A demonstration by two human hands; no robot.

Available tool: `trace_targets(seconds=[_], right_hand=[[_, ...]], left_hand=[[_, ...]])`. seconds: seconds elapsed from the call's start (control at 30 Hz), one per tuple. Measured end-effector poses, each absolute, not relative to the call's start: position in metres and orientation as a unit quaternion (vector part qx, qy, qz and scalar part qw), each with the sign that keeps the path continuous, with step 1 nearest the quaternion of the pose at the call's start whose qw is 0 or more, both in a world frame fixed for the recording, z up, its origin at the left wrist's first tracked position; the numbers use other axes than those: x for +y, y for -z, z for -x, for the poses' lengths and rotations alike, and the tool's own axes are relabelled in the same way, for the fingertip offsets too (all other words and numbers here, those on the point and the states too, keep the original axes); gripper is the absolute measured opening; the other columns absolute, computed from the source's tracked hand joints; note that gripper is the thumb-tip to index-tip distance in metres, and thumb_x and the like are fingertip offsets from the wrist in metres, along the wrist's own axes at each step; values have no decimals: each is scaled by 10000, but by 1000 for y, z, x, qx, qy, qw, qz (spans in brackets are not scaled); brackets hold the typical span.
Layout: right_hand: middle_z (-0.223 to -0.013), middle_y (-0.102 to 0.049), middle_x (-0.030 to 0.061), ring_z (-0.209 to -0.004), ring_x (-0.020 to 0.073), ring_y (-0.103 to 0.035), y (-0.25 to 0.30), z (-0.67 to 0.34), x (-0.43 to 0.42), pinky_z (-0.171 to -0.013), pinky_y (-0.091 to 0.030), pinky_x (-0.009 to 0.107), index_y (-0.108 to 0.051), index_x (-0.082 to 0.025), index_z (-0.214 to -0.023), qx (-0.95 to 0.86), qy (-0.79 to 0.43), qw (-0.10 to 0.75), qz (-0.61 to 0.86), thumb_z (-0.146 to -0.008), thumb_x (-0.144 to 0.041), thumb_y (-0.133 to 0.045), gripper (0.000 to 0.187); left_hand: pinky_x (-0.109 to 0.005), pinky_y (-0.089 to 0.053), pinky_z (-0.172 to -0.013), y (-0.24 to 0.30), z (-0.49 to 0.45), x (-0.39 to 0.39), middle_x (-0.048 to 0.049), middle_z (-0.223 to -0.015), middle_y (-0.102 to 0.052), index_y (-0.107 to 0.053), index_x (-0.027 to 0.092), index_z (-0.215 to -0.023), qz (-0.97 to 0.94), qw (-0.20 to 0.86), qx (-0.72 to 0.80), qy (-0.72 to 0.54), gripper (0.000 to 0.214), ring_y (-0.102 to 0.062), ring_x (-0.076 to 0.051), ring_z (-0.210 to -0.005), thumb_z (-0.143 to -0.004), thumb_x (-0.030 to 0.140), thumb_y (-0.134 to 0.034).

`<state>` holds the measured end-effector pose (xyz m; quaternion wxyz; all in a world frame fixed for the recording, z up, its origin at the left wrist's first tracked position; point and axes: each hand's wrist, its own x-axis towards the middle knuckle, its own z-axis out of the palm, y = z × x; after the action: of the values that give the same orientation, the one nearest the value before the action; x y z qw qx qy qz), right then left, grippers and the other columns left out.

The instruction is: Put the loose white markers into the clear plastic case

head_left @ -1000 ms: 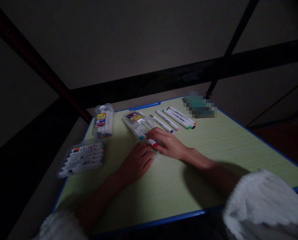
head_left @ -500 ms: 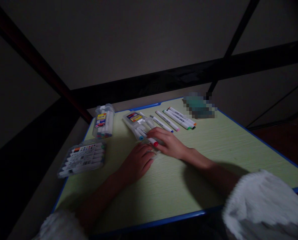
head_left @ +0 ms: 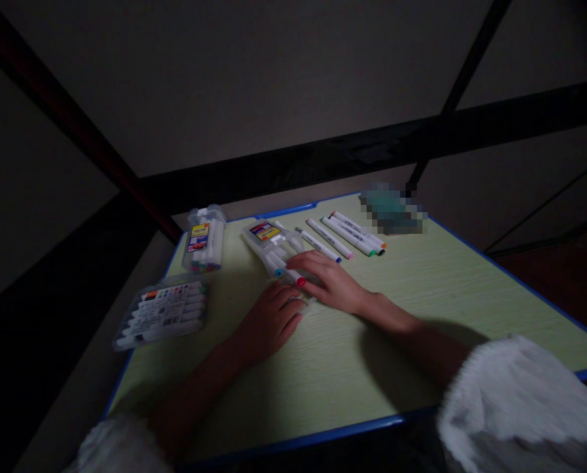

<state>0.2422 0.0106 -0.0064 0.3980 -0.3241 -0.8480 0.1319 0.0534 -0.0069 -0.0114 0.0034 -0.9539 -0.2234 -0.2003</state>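
Gloom; right hand [head_left: 335, 287] apparently half-covers red-capped marker [head_left: 298, 280].

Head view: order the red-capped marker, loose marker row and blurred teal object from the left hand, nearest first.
1. red-capped marker, just beyond the left hand.
2. loose marker row, farther back, right.
3. blurred teal object, far edge.
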Motion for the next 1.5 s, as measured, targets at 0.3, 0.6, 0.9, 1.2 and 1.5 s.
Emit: trace_targets(seconds=[0.3, 0.6, 0.9, 1.2, 1.5], right_hand=[[-1075, -581, 108, -1053, 212, -504, 6, -242, 10, -896, -443, 416, -530, -151, -1079, -852, -126, 392, 324, -880, -237, -441, 234], [-1099, -577, 136, -1075, 216, -492, 5, -240, 9, -916, -431, 391, -535, -90, -1110, -856, -118, 374, 336, -878, -212, -428, 283], [-1184, -560, 127, -1125, 212, -466, 4, -239, 10, -966, -401, 388, -507, -98, -1183, -857, -119, 352, 358, -877, -221, -436, 338], [-1188, -550, 125, -1112, 226, -471, 4, -241, 8, -951, -413, 414, -453, -109, -1231, -854, -135, 347, 363, -860, -216, -453, 386], [-1219, -538, 128, -1131, 226, -470, 6, -240, 9, -962, -411, 416, -475, -111, -1196, -858, -139, 354, 346, -855, -201, -455, 353]], left_hand=[[-444, -424, -958, 12, -54, -6, -103, -1018, -573, -557, 129, -982, 953, 4, -223, 204, 178, -502, -223, -1026, -859, 180, -439], [-435, -423, -958, 13, -54, -7, -100, -1007, -566, -561, 123, -977, 952, -2, -224, 207, 173, -495, -222, -1023, -852, 178, -455], [-449, -400, -984, 12, -54, -7, -98, -999, -565, -563, 124, -974, 953, -4, -225, 202, 171, -486, -218, -1028, -856, 182, -454], [-447, -413, -974, 13, -54, -6, -95, -1007, -561, -560, 129, -968, 954, 0, -221, 204, 165, -493, -221, -1027, -858, 186, -451], [-426, -423, -955, 11, -55, -7, -107, -1004, -565, -569, 112, -963, 953, -4, -221, 206, 169, -489, -221, -1022, -848, 172, -460]])
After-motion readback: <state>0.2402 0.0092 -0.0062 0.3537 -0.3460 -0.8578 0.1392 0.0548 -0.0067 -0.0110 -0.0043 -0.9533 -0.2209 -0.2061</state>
